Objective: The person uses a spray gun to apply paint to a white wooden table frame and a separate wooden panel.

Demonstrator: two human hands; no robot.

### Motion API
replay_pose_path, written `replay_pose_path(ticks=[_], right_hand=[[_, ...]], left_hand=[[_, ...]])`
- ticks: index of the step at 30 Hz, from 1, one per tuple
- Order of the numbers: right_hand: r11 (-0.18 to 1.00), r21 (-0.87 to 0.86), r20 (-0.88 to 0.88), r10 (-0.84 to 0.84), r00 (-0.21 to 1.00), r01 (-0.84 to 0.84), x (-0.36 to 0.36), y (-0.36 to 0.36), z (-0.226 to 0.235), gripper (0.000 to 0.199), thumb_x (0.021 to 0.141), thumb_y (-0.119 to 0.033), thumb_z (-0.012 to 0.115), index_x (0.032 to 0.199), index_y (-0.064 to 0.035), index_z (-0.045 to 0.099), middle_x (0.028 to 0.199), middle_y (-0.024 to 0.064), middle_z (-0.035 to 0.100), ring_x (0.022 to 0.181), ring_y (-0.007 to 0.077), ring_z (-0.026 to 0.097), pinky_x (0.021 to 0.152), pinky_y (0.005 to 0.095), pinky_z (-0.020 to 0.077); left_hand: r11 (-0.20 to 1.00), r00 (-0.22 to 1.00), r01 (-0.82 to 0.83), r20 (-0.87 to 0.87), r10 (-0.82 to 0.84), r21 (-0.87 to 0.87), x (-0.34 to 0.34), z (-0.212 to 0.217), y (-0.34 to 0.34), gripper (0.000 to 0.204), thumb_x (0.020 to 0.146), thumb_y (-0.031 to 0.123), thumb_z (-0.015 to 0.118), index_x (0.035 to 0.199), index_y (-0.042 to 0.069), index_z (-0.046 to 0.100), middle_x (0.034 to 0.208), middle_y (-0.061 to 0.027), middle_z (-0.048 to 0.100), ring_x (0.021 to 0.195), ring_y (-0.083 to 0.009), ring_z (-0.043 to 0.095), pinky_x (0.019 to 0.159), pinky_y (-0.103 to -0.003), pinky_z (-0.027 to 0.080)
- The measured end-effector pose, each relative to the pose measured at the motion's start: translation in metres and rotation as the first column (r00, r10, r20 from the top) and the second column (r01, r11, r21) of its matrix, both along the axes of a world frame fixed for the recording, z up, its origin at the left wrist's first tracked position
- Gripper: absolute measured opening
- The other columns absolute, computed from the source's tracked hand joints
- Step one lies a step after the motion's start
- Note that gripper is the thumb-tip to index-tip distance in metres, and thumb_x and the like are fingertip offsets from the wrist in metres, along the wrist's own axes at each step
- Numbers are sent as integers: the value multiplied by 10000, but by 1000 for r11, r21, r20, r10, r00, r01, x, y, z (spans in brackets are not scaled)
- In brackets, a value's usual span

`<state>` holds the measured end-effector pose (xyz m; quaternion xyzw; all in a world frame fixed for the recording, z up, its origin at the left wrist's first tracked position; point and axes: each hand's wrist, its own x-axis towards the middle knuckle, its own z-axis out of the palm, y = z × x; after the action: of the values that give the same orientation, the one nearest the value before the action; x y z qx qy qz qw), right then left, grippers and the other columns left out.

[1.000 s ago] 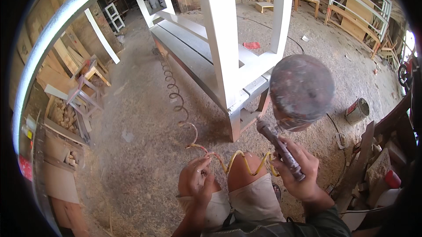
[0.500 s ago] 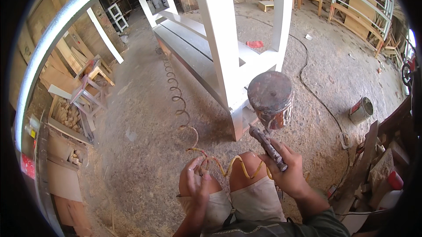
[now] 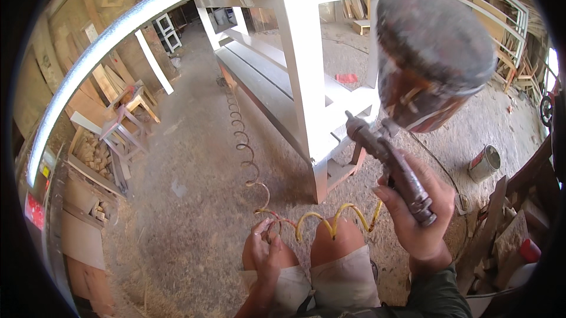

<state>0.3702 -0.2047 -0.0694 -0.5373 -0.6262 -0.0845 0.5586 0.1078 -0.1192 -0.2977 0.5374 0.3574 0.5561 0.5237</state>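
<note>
My right hand (image 3: 421, 209) is wrapped round a paint-stained spray gun (image 3: 392, 162), its nozzle pointing away toward a large white-painted wooden frame (image 3: 299, 76). A dark, paint-smeared cup (image 3: 436, 58) sits on the gun and hides part of the frame's right side. From the gun a coiled yellow hose (image 3: 348, 207) runs left to my left hand (image 3: 268, 247), whose curled fingers hold it above my left knee. Beyond that hand the coil (image 3: 240, 135) turns greyish and trails over the floor toward the frame's far end. Slatted boards (image 3: 256, 70) form the frame's low shelf.
A paint can (image 3: 484, 163) stands on the floor at right, near a dark cable (image 3: 436, 156). Scrap timber (image 3: 501, 229) is piled close on my right. Small stools (image 3: 124, 129) and a box of wood offcuts (image 3: 94, 159) are at left. A curved white strip (image 3: 127, 26) crosses overhead.
My right hand has raised the spray gun up and to the right, so the cup looks much larger. The yellow hose is stretched wider. My left hand stays almost in place.
</note>
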Motion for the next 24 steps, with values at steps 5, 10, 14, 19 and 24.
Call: replay_pose_path(ticks=[5,10,14,19,24], right_hand=[[994,59,-141,-86,986,95,-8,-3,32,535,822,-96,853,1287,73,649,978,176,742,837,217,739,698,303,571],[946,191,-422,-163,892,263,-20,0,56,430,890,-216,771,1199,66,669,880,107,726,682,113,650,522,214,435],[947,157,-408,-196,891,281,-10,-7,57,424,898,-227,766,1192,64,671,876,116,725,657,104,641,492,199,413],[996,-10,-309,-90,947,91,12,-16,25,517,846,-124,851,1288,62,658,975,165,755,831,184,730,736,284,553],[994,-103,-68,19,998,-26,34,-20,-1,535,827,-16,839,1312,78,634,1035,229,737,900,262,759,761,336,588]], left_hand=[[999,999,27,36,-26,-19,-3,-1,-1,634,975,242,706,1439,-96,437,1272,-184,570,871,-109,547,954,-315,458],[999,1000,9,-3,-9,48,2,-2,0,645,973,237,676,1440,-115,404,866,-61,606,743,-90,508,1129,-377,366],[998,999,49,21,-49,32,3,2,-2,623,978,204,654,1449,-112,397,1001,-116,627,730,-89,509,1134,-386,354],[1000,999,18,40,-17,-25,-2,-3,-4,619,981,202,660,1464,-93,412,1256,-198,602,729,-90,519,823,-284,492],[999,1000,26,-8,-26,-44,4,7,-7,598,981,201,657,1469,-64,433,1308,-203,590,739,-93,530,645,-244,459]])
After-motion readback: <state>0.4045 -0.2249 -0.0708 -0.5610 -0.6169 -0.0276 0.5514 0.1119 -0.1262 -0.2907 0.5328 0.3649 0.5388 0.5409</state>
